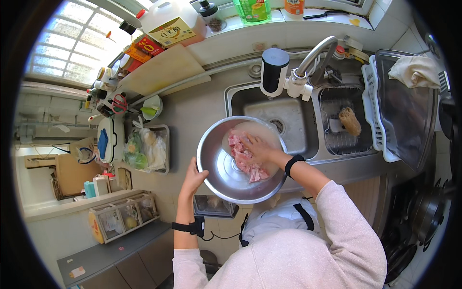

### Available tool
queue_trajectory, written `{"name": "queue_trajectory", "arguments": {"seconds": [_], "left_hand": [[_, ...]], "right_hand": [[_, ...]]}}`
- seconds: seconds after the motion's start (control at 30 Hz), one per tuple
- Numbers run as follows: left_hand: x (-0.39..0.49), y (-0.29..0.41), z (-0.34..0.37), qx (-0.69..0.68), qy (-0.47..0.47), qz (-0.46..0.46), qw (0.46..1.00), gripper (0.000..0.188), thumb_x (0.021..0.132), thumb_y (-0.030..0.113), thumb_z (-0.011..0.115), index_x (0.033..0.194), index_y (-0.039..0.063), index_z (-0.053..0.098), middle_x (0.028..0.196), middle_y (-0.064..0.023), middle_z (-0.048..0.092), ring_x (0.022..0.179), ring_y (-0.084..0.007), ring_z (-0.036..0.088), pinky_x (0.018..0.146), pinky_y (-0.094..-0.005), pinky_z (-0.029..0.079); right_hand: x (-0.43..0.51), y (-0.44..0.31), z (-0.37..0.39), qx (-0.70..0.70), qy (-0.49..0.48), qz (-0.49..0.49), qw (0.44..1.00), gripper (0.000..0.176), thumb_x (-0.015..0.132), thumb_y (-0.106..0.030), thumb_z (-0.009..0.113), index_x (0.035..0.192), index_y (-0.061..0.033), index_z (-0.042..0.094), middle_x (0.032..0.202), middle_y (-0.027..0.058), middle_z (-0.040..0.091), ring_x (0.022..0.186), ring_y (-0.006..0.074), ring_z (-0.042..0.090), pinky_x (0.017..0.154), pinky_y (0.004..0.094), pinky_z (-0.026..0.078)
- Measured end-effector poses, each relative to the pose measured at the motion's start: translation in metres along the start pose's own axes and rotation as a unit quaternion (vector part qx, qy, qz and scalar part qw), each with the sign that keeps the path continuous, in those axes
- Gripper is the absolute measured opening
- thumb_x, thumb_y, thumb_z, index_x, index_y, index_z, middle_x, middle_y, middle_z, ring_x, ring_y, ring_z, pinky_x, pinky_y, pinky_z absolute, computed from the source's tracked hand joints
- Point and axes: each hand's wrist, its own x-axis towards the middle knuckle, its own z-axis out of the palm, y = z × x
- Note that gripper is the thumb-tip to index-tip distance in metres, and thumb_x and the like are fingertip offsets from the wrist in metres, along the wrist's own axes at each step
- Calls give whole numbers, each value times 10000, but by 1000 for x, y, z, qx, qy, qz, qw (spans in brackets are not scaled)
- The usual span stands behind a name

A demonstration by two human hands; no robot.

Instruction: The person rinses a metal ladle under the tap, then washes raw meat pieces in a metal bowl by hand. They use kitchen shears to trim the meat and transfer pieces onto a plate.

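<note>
A large stainless steel bowl [213, 159] is tilted over the front left part of the sink basin [297, 130]. My left hand [195, 177] grips the bowl's left rim, thumb over the edge. Inside lie chopped pieces of raw pink meat [240, 153], with bone-like pale parts. Cloudy water [265, 130] has gathered on the side towards the sink, leaving the left of the bowl's floor bare. My right hand [258, 148] lies palm down on the meat, its fingers spread; the palm hides some pieces.
A faucet [317, 54] with a white and black attachment [275, 72] rises behind the basin. To the right, a wire rack [335, 139] holds a loofah sponge [350, 121]. A tray of bagged vegetables [146, 148] stands left, near a cutting board [164, 72].
</note>
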Motion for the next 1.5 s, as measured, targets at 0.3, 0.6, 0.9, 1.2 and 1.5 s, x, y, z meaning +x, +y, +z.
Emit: {"name": "queue_trajectory", "arguments": {"seconds": [0.3,0.6,0.9,1.2,1.5], "left_hand": [[-6,7,-4,26,-3,-42,999,424,660,-24,523,1076,-12,444,922,-57,513,841,-129,497,745,-242,418],[-9,19,1,43,10,-30,999,397,649,-12,543,1036,-21,453,873,-50,516,803,-122,498,730,-234,411],[-8,21,2,56,9,-36,998,406,666,16,551,1055,-30,445,912,-68,518,839,-135,492,765,-243,407],[-11,29,5,52,10,-44,998,409,665,6,546,1059,-28,442,895,-61,523,798,-125,497,715,-240,419],[-9,31,6,62,12,-75,995,440,643,10,549,1070,-23,449,871,-46,504,761,-118,479,666,-228,412]], "right_hand": [[-6,-13,-11,18,-54,-2,998,1086,593,-462,725,1421,-148,97,1446,208,104,1273,430,232,1027,478,256],[-3,-8,-2,47,-25,-21,998,1160,532,-416,748,1428,-168,55,1449,203,92,1284,443,190,1047,475,226],[-4,-12,-8,20,-62,13,998,1167,523,-425,761,1428,-179,67,1462,177,56,1282,440,196,1035,489,242],[2,6,3,35,-52,-30,998,1125,556,-427,752,1427,-173,87,1465,176,50,1286,440,186,1040,483,228],[-1,2,-2,46,-84,-16,995,1095,585,-456,727,1428,-176,86,1473,165,60,1309,433,150,1026,522,229]]}}
